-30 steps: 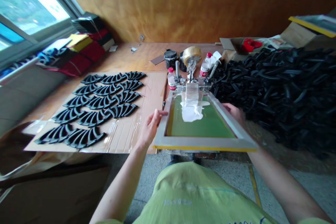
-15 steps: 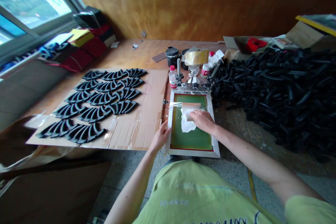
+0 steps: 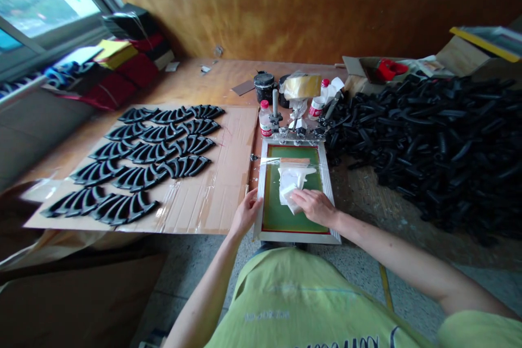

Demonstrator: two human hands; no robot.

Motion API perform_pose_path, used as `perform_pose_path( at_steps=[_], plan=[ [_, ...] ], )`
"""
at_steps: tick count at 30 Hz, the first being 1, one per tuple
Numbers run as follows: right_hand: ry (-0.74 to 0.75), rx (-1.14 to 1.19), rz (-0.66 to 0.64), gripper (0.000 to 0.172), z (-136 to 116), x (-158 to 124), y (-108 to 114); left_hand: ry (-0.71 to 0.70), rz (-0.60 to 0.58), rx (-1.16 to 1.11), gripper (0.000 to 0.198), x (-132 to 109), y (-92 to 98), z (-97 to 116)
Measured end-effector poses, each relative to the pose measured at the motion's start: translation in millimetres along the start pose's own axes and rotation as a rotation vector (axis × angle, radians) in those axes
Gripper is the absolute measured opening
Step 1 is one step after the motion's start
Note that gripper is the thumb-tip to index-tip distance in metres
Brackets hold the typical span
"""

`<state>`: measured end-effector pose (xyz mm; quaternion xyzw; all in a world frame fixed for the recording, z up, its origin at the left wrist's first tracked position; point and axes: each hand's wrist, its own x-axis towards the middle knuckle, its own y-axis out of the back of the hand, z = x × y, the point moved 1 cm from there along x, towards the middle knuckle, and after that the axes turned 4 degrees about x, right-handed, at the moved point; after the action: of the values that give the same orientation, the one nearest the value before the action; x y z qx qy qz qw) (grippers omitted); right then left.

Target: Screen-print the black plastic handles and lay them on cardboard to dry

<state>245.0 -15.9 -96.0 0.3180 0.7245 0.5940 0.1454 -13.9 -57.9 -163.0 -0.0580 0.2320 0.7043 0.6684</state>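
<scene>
Biggest thing here is the wooden worktop (image 3: 185, 79), with a tall brown board (image 3: 244, 16) standing along its back edge. Next up is a huge heap of black parts (image 3: 424, 141) covering most of the right side, all tangled together, so don't ask me for a count. Over on the left there's a flat cardboard sheet (image 3: 232, 174) with more curved black pieces (image 3: 138, 174) laid out on it in five slanted rows, kinda fan-shaped, and a bare strip of cardboard on the side nearest the middle. Between the sheet and the heap is a silvery frame (image 3: 262, 174) with a green screen (image 3: 293, 223) inside it, lying right in front of the person, its far end up against a metal clamp (image 3: 299, 133). The left hand (image 3: 247, 213) is at the frame's left side, fingers close together and touching the edge; can't tell if it's really gripping or just resting there. The right hand (image 3: 314, 205) is over the screen, fingers pinched narrow around a small pale scraper (image 3: 292, 199). Past the frame sit a black tub (image 3: 263, 87) and a red-capped bottle (image 3: 265, 119). Smaller stuff: a splotch of white paint (image 3: 290, 176) on the green, just beyond the scraper and partly hidden by it.
</scene>
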Motion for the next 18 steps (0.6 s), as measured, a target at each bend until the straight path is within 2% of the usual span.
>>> perform_pose_path(
  at_steps=[2,4,6,7,10,12,15,17,18],
  plan=[
    [0.042,0.048,-0.009,0.031,-2.3,-9.0,-0.7,0.001,0.009,0.006,0.065,-1.4,0.4,1.4],
    [0.029,0.081,-0.029,0.025,0.0,-5.1,5.7,-0.001,0.018,0.012,0.065,-2.5,1.1,3.4],
    [-0.052,0.093,0.000,0.017,5.9,14.1,16.7,-0.003,0.005,-0.002,0.068,-3.8,2.5,7.7],
    [-0.103,0.093,0.033,0.019,9.6,27.6,23.3,0.001,-0.014,-0.025,0.071,-4.9,3.7,11.4],
    [-0.228,0.061,0.117,0.047,24.9,66.5,47.5,0.020,-0.076,-0.117,0.086,-11.1,10.5,30.5],
    [-0.302,0.044,0.174,0.056,43.2,77.6,68.0,0.007,-0.084,-0.156,0.084,-17.1,17.5,50.4],
    [-0.459,0.105,0.393,0.045,85.8,62.0,95.8,-0.079,-0.031,-0.213,0.061,-22.5,28.0,87.6],
    [-0.582,0.157,0.533,0.039,113.7,37.5,99.7,-0.189,0.028,-0.260,0.056,-19.5,32.4,115.4],
    [-0.616,0.174,0.554,0.039,122.9,24.7,94.8,-0.260,0.059,-0.284,0.055,-15.7,33.6,130.1]
  ],
)
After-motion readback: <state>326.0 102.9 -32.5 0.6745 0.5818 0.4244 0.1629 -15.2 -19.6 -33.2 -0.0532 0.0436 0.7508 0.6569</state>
